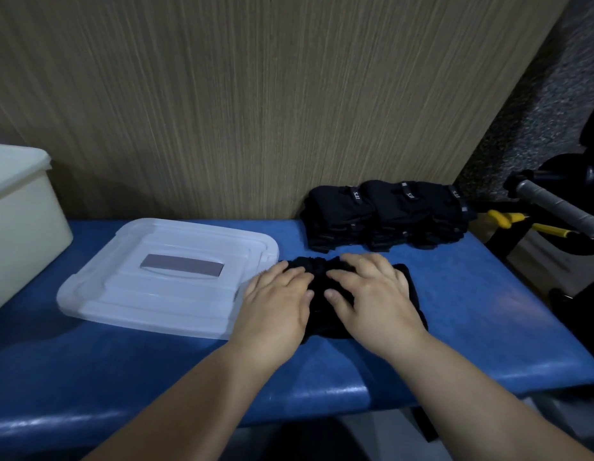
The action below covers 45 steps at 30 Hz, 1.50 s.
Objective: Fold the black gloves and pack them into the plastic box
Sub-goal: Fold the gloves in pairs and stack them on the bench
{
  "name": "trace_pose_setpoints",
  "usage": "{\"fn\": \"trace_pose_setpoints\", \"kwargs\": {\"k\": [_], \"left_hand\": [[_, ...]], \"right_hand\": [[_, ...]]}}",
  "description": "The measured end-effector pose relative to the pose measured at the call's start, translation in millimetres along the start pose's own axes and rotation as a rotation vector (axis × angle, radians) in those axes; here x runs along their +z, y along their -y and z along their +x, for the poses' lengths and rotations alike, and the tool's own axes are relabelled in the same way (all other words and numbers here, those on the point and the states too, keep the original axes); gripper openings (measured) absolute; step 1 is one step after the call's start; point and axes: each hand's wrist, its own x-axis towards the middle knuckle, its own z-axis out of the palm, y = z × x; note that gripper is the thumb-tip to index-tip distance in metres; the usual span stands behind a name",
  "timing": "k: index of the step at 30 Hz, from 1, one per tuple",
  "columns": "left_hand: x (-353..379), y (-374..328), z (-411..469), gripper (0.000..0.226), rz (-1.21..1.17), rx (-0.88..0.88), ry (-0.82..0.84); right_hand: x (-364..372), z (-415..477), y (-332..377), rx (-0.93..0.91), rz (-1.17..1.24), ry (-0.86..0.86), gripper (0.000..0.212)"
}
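A black glove lies bunched on the blue padded bench, mostly covered by my hands. My left hand rests flat on its left side, fingers straight. My right hand presses on its right side with spread fingers. Behind them, against the wall, sits a pile of several folded black gloves with small white labels. The pale plastic box stands at the far left edge of the view. Its translucent lid lies flat on the bench just left of my left hand.
A wood-grain wall panel rises right behind the bench. Off the bench's right end stand a dark frame with a grey taped handle and yellow-handled tools. The bench's front edge runs under my forearms.
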Motion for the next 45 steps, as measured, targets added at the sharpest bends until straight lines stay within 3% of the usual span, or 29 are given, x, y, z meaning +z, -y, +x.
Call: {"fn": "trace_pose_setpoints", "kwargs": {"k": [4, 7, 12, 15, 17, 19, 22, 24, 28, 34, 39, 45], "left_hand": [[0.8, -0.2, -0.8, 0.052, 0.097, 0.013, 0.206], [2.7, 0.2, -2.2, 0.054, 0.185, 0.023, 0.276], [1.9, 0.0, -3.9, 0.054, 0.235, 0.043, 0.309], [0.1, 0.3, -3.9, 0.053, 0.239, 0.054, 0.317], [-0.2, 0.6, -4.0, 0.052, 0.238, 0.061, 0.315], [0.3, 0.5, -4.2, 0.052, 0.231, 0.066, 0.314], [0.7, 0.1, -3.7, 0.052, 0.221, 0.067, 0.312], [0.3, -0.5, -3.2, 0.052, 0.213, 0.067, 0.315], [1.0, -1.0, -2.7, 0.051, 0.178, 0.063, 0.323], [3.5, 1.3, -3.0, 0.052, 0.158, 0.064, 0.31], [3.5, 2.2, -2.5, 0.052, 0.135, 0.059, 0.3], [-4.3, 4.7, 1.6, 0.05, -0.132, -0.001, 0.212]], "right_hand": [[4.9, -1.1, -1.6, 0.001, -0.033, 0.31, 0.057], [6.5, -1.6, -4.5, 0.019, -0.047, 0.417, 0.058], [2.0, -3.2, -8.0, -0.008, 0.01, 0.414, 0.056], [-6.0, -0.8, -16.2, -0.005, 0.141, 0.21, 0.052], [-14.7, 2.1, -27.7, 0.108, 0.196, 0.021, 0.048], [-25.2, 3.4, -43.8, 0.315, 0.194, -0.034, 0.045], [-37.6, 3.3, -64.9, 0.571, 0.124, 0.164, 0.04], [-38.8, 3.2, -72.8, 0.621, 0.142, 0.311, 0.041], [-32.2, 4.3, -74.0, 0.605, 0.398, 0.251, 0.043], [-27.8, 7.3, -68.1, 0.547, 0.829, 0.166, 0.013], [-34.9, 9.6, -49.9, 0.477, 1.019, 0.157, 0.049], [-38.6, 14.1, -22.7, 0.355, 1.172, 0.149, 0.012]]}}
